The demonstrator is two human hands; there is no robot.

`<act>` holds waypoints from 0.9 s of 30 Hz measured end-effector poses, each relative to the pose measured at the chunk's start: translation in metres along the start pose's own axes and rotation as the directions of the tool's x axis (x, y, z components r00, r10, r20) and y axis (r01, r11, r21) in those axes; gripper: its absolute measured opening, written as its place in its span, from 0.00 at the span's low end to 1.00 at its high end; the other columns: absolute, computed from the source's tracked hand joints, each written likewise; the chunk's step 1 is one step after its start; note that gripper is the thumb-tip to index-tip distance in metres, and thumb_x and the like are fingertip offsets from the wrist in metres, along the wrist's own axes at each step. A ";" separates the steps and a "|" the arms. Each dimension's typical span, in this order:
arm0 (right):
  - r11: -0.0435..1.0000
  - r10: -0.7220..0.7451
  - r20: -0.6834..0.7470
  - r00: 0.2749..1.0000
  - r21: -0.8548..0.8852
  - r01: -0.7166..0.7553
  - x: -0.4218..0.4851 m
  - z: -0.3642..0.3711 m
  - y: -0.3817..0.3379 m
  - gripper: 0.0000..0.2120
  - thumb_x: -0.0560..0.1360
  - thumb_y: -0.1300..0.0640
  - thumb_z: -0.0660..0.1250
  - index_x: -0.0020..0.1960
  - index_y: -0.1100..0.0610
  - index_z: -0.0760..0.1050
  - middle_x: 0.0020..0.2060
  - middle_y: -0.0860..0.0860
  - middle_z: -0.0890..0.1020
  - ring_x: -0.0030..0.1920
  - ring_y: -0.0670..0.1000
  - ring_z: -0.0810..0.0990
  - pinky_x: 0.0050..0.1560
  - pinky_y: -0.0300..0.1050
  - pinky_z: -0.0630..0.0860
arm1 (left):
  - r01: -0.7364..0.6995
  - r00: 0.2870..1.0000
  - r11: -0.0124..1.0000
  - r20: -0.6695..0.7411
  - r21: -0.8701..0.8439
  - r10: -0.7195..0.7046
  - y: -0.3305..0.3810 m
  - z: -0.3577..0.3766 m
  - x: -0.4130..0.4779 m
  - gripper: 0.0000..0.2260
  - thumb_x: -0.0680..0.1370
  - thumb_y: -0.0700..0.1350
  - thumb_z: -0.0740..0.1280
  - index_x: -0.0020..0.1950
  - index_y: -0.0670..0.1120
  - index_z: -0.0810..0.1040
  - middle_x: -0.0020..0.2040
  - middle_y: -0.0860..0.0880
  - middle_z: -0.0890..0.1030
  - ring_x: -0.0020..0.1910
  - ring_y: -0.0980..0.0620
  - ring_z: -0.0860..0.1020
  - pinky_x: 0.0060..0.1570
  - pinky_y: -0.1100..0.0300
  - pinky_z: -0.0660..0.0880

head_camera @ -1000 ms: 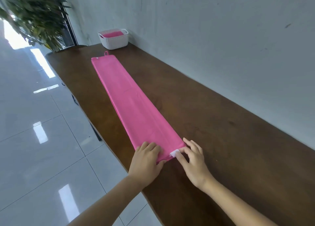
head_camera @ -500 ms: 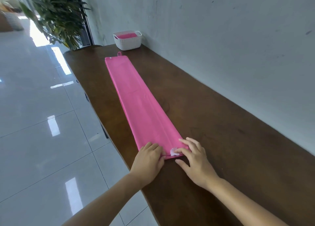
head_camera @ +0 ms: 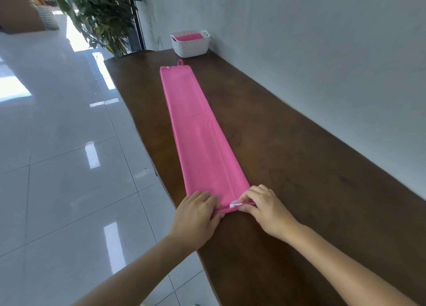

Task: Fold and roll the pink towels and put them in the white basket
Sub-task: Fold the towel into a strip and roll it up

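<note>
A long pink towel [head_camera: 196, 130], folded into a narrow strip, lies along the dark wooden table [head_camera: 311, 167], its far end with a small loop pointing at the white basket [head_camera: 190, 46]. Inside the basket lies another pink towel [head_camera: 188, 37]. My left hand [head_camera: 196, 215] pinches the near left corner of the strip. My right hand [head_camera: 262, 206] pinches the near right corner beside a small white label [head_camera: 235, 204]. The near edge is lifted slightly and curls over between the two hands.
The table runs along a grey wall [head_camera: 322, 52] on the right. Its left edge drops to a glossy tiled floor [head_camera: 57, 167]. A potted plant [head_camera: 101, 15] stands beyond the far end, and a woven basket [head_camera: 47, 17] sits on the floor far left.
My fingers, flat on the towel's near end before, have curled round its edge and lifted it into a first small turn. The view has shifted so that the basket lies further right.
</note>
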State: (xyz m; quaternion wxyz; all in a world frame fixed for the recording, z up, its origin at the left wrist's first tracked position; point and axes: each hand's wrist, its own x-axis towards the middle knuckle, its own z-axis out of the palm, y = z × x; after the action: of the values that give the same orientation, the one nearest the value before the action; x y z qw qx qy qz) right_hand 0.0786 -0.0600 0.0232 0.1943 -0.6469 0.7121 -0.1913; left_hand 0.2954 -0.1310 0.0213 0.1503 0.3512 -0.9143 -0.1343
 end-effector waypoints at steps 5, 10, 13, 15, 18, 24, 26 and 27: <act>0.992 0.090 0.155 0.984 0.078 -0.103 0.013 -0.012 -0.003 0.04 0.81 0.51 0.67 0.47 0.44 0.76 0.47 0.40 0.76 0.51 0.41 0.74 0.52 0.40 0.70 | 0.224 0.974 0.970 0.034 -0.091 -0.222 0.006 -0.004 0.009 0.10 0.80 0.58 0.66 0.45 0.53 0.75 0.42 0.58 0.76 0.43 0.57 0.74 0.43 0.63 0.70; 0.996 0.083 0.034 0.996 -0.010 -0.083 0.014 -0.013 -0.014 0.02 0.80 0.53 0.69 0.49 0.49 0.76 0.47 0.41 0.75 0.49 0.43 0.75 0.47 0.34 0.70 | 0.332 0.942 0.940 -0.028 -0.085 -0.335 0.014 -0.006 0.014 0.09 0.78 0.55 0.70 0.45 0.52 0.75 0.43 0.57 0.76 0.44 0.55 0.74 0.42 0.61 0.74; 0.968 -0.097 -0.164 0.982 -0.244 0.055 0.006 -0.001 -0.015 0.05 0.77 0.55 0.73 0.50 0.50 0.78 0.48 0.43 0.77 0.49 0.43 0.74 0.51 0.34 0.68 | 0.244 0.961 0.969 -0.121 -0.038 -0.247 0.021 -0.004 0.012 0.06 0.79 0.49 0.70 0.48 0.50 0.74 0.47 0.55 0.75 0.47 0.53 0.73 0.44 0.58 0.76; 0.944 -0.217 -0.205 0.954 -0.292 0.152 -0.001 0.006 -0.015 0.05 0.76 0.59 0.74 0.48 0.53 0.79 0.45 0.45 0.78 0.45 0.43 0.75 0.49 0.34 0.71 | 0.182 0.972 0.983 -0.151 0.009 -0.178 0.023 -0.001 0.011 0.05 0.79 0.45 0.71 0.49 0.49 0.74 0.47 0.54 0.76 0.45 0.52 0.74 0.40 0.56 0.78; 0.917 -0.313 -0.235 0.920 -0.326 0.228 -0.008 0.014 -0.011 0.06 0.75 0.63 0.73 0.50 0.55 0.80 0.44 0.48 0.80 0.43 0.45 0.78 0.47 0.36 0.78 | 0.089 0.977 0.994 -0.199 0.062 -0.075 0.022 0.005 0.008 0.08 0.74 0.40 0.75 0.46 0.48 0.76 0.43 0.52 0.77 0.39 0.52 0.73 0.31 0.61 0.72; 0.827 -0.465 -0.213 0.859 -0.452 0.335 -0.013 0.014 0.000 0.06 0.76 0.61 0.71 0.53 0.57 0.83 0.45 0.50 0.84 0.46 0.48 0.82 0.53 0.41 0.80 | -0.018 0.966 0.986 -0.251 0.166 0.060 0.011 0.019 -0.002 0.09 0.72 0.42 0.78 0.46 0.46 0.80 0.42 0.50 0.78 0.40 0.49 0.75 0.29 0.57 0.76; 0.792 -0.504 -0.186 0.843 -0.488 0.366 -0.013 0.013 0.006 0.07 0.77 0.59 0.69 0.54 0.57 0.83 0.47 0.51 0.84 0.49 0.49 0.82 0.56 0.43 0.79 | -0.040 0.962 0.980 -0.258 0.196 0.091 0.008 0.021 -0.005 0.08 0.73 0.43 0.78 0.45 0.46 0.80 0.42 0.50 0.78 0.40 0.49 0.75 0.29 0.56 0.77; 0.777 -0.518 -0.172 0.838 -0.504 0.377 -0.013 0.013 0.010 0.08 0.78 0.58 0.69 0.56 0.56 0.82 0.48 0.50 0.84 0.51 0.50 0.82 0.58 0.44 0.78 | -0.055 0.959 0.977 -0.261 0.205 0.109 0.007 0.021 -0.007 0.07 0.74 0.43 0.78 0.45 0.46 0.80 0.42 0.50 0.78 0.40 0.49 0.75 0.30 0.56 0.77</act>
State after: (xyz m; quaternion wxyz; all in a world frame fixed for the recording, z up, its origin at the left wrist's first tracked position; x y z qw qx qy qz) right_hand 0.0778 -0.0466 0.0075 -0.1235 -0.7889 0.5807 -0.1585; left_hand 0.2882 -0.1185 0.0031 0.2440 0.3410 -0.9078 0.0120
